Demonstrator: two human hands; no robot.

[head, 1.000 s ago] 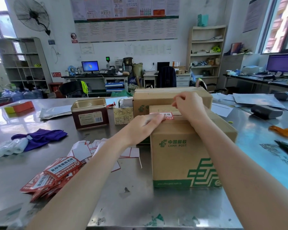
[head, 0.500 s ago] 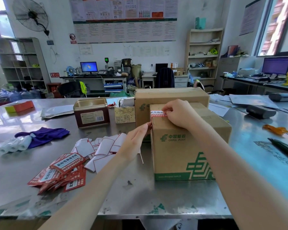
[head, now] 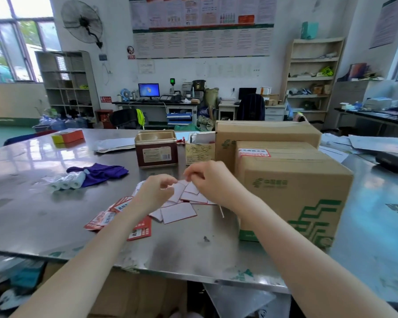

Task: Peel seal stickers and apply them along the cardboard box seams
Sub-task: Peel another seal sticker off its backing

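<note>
A brown China Post cardboard box (head: 292,193) stands on the steel table at the right. One red-and-white seal sticker (head: 254,153) lies across its top seam at the far left corner. To the left of the box, both hands hover close together over a heap of white backing slips (head: 179,212). My left hand (head: 153,192) is curled and my right hand (head: 208,180) has its fingertips pinched. A white slip lies between them, and I cannot tell whether either hand grips it. A fan of red seal stickers (head: 139,229) lies under my left wrist.
A second, larger cardboard box (head: 262,131) stands behind the first. A gold-rimmed tin (head: 156,149) and a small paper carton (head: 199,150) sit behind the slips. A purple cloth (head: 101,172) and white rolls (head: 66,182) lie to the left. The table's front edge (head: 170,270) is near.
Both hands have left the box top, where they were pressing the sticker down, and moved left and down to the pile of backing slips. The sticker stays on the box.
</note>
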